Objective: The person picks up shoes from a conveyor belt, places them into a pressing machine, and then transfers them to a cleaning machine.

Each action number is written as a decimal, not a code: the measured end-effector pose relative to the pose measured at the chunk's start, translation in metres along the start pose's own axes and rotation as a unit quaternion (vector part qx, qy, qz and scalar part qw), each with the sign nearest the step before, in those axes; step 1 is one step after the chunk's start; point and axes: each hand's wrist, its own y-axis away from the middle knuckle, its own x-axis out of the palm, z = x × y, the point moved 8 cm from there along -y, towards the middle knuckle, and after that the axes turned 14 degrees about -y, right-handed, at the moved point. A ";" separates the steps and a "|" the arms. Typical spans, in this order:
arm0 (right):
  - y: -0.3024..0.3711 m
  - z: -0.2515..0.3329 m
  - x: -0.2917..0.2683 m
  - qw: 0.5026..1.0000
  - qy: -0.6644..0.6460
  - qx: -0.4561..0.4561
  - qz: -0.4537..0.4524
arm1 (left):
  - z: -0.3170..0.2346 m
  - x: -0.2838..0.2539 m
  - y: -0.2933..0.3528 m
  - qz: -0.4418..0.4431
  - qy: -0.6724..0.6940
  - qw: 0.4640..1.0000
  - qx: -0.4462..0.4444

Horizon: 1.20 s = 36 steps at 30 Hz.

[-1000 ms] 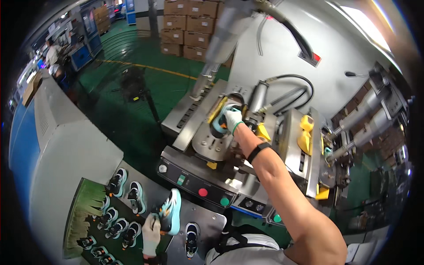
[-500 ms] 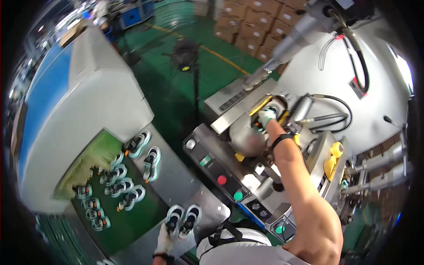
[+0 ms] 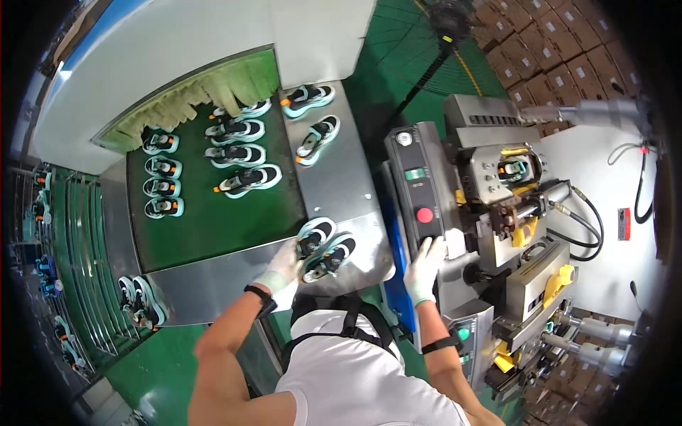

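Observation:
On the near right corner of the metal table stands a pair of black and white sneakers with pale mint soles. My gloved left hand (image 3: 283,264) grips the side of the left sneaker (image 3: 315,238); its fingertips are partly hidden against the shoe. The other sneaker (image 3: 334,257) lies close beside it, tilted. My gloved right hand (image 3: 426,264) rests on the edge of the machine's control panel (image 3: 415,181), below a red button (image 3: 424,215), fingers stretched out and holding nothing. Farther off, a similar sneaker (image 3: 513,169) sits in the machine's metal clamp (image 3: 486,177).
Several sneakers stand in rows on a green conveyor (image 3: 213,234) before a fringed opening (image 3: 206,92). Two more (image 3: 317,140) lie on the metal strip beside it, and a pair (image 3: 142,302) at the near left corner. A floor fan (image 3: 449,20) and cartons (image 3: 561,64) stand beyond.
My right hand has come back from the machine's clamp to the control panel. The view has swung, so the conveyor shows more fully. My left hand stays at the sneaker pair.

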 end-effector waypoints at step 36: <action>0.539 0.152 -0.089 0.232 -0.501 0.544 -0.632 | -0.308 0.178 0.264 0.611 -0.034 0.684 0.397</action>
